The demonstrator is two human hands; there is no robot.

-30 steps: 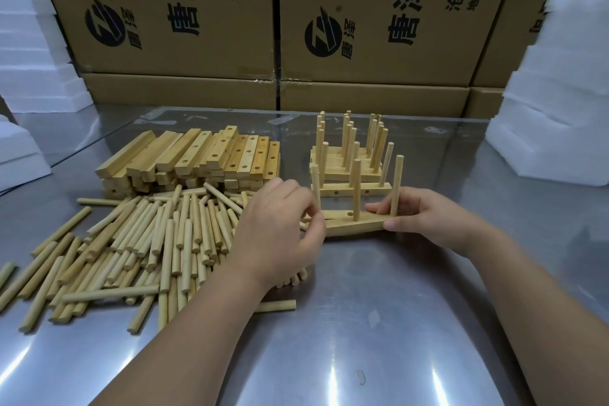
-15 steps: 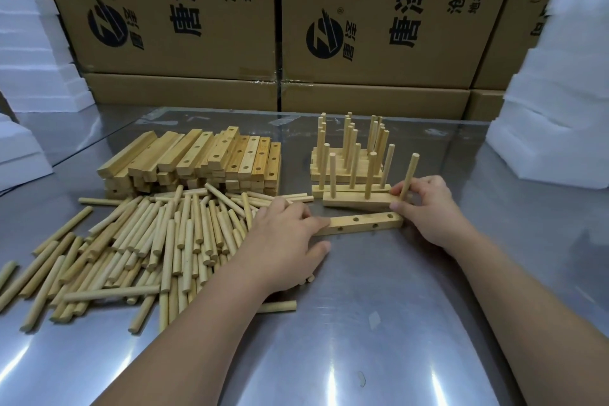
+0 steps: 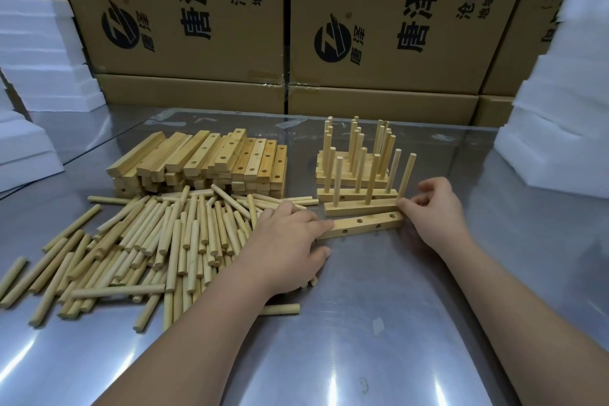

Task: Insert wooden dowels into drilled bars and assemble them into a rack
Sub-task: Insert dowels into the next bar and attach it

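An empty drilled bar [image 3: 364, 225] lies flat on the metal table in front of me. Just behind it stands a bar [image 3: 359, 207] with several upright dowels. My right hand [image 3: 433, 212] is at the right ends of both bars; its thumb touches the doweled bar's end and its fingers are loosely curled. My left hand [image 3: 290, 245] lies flat on the edge of the loose dowel pile [image 3: 148, 241], fingertips against the empty bar's left end. More finished doweled bars [image 3: 354, 168] stand stacked behind.
A stack of drilled bars [image 3: 204, 161] sits at the back left of the table. Cardboard boxes [image 3: 379, 16] form a wall behind. White foam blocks stand at the left [image 3: 39, 53] and right [image 3: 560, 109]. One stray dowel [image 3: 280, 309] lies near my left forearm.
My right hand carried the doweled bar back, stood it behind the empty bar, and loosened its grip. My left hand dropped from the bar onto the dowel pile.
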